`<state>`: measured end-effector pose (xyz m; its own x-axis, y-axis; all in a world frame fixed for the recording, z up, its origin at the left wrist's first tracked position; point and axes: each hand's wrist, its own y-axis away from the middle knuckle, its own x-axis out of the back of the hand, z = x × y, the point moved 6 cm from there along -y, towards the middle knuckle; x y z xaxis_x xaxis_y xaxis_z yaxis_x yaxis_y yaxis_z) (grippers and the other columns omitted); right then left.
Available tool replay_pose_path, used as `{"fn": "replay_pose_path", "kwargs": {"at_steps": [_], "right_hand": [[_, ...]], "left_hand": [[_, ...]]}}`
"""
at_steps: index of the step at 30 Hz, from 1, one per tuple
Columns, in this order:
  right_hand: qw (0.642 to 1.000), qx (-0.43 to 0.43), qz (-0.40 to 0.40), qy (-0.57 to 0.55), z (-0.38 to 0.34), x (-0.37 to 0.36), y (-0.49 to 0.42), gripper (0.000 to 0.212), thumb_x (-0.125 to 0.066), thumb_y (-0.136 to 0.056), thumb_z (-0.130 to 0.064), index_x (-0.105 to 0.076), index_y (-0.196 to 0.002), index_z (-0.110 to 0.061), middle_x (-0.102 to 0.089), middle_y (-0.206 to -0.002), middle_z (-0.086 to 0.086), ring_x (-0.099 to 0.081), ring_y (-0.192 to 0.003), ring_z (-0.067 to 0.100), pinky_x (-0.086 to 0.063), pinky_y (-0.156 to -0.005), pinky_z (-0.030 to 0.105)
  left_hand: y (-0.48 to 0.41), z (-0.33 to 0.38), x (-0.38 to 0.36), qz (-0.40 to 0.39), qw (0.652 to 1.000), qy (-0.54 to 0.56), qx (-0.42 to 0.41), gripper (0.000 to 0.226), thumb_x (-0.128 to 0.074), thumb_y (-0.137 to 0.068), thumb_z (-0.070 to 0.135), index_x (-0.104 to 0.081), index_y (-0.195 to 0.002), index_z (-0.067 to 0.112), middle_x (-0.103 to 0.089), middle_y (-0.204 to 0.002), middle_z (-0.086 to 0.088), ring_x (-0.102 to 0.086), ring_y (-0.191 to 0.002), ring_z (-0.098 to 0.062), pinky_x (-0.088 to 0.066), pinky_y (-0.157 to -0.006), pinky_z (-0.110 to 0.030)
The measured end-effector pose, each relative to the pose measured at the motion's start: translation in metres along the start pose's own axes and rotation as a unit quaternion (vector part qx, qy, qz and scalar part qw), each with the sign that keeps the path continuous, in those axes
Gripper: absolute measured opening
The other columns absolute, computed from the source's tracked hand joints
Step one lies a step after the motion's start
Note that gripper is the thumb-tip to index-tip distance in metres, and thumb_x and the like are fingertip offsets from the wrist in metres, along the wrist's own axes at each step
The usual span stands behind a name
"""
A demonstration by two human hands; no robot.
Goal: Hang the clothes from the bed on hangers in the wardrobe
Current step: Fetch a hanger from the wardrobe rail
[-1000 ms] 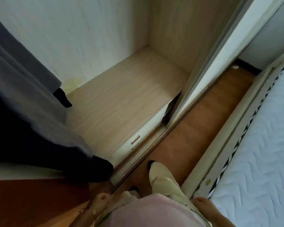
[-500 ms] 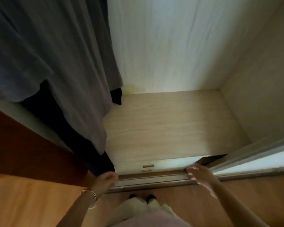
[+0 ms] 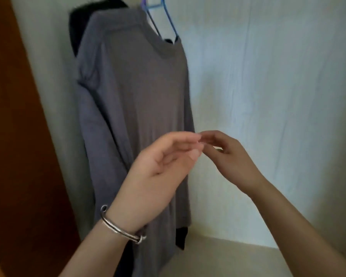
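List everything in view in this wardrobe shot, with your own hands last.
grey top: one, grey, hanging on the hanger at the left of the wardrobe
hanger: one, blue, showing at the top's neckline
dark garment: one, black, hanging behind the grey top
wardrobe back wall: one, white, behind the clothes
wardrobe floor: one, light wood, lower right
side panel: one, brown, far left
bracelet: one, silver, on the left wrist
left hand: one, fingers loosely curled, in front of the grey top
right hand: one, fingers curled, fingertips meeting the left hand's
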<state>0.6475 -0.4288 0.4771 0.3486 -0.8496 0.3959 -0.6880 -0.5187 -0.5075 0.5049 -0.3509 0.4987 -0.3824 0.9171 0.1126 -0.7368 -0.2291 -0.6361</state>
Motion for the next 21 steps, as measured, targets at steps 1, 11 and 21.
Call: {"fn": "replay_pose_path", "kwargs": {"at_steps": [1,11,21], "right_hand": [[1.000,0.028,0.010,-0.001,-0.019,0.005,-0.013,0.022,-0.055,-0.090,-0.022,-0.064,-0.111,-0.022,-0.066,-0.109,-0.011,-0.060,-0.101,0.002,-0.044,-0.085,0.011],[0.982,0.163,0.050,-0.078,-0.173,0.008,-0.115,0.025,-0.054,-0.090,-0.018,-0.063,-0.113,-0.012,-0.063,-0.092,-0.009,-0.058,-0.086,0.004,-0.043,-0.079,0.012],[0.957,-0.051,0.020,-0.285,-0.183,-0.018,-0.206,0.006,-0.046,-0.088,-0.001,-0.046,-0.094,-0.004,-0.049,-0.078,0.009,-0.051,-0.057,0.017,-0.040,-0.038,0.019]], "left_hand": [[-0.014,0.020,0.007,0.026,0.999,-0.015,-0.042,0.014,-0.061,-0.078,0.017,-0.065,-0.090,0.023,-0.073,-0.084,0.010,-0.068,-0.086,0.002,-0.048,-0.074,-0.006],[-0.137,0.151,0.075,0.213,0.846,-0.468,-0.142,0.028,-0.045,-0.089,0.013,-0.061,-0.112,0.018,-0.064,-0.092,-0.004,-0.060,-0.087,-0.022,-0.034,-0.071,-0.018],[-0.229,0.111,0.106,-0.005,0.697,-0.705,0.133,0.038,-0.040,-0.095,0.021,-0.052,-0.124,0.000,-0.052,-0.134,-0.018,-0.049,-0.122,-0.029,-0.039,-0.096,-0.029]]}}
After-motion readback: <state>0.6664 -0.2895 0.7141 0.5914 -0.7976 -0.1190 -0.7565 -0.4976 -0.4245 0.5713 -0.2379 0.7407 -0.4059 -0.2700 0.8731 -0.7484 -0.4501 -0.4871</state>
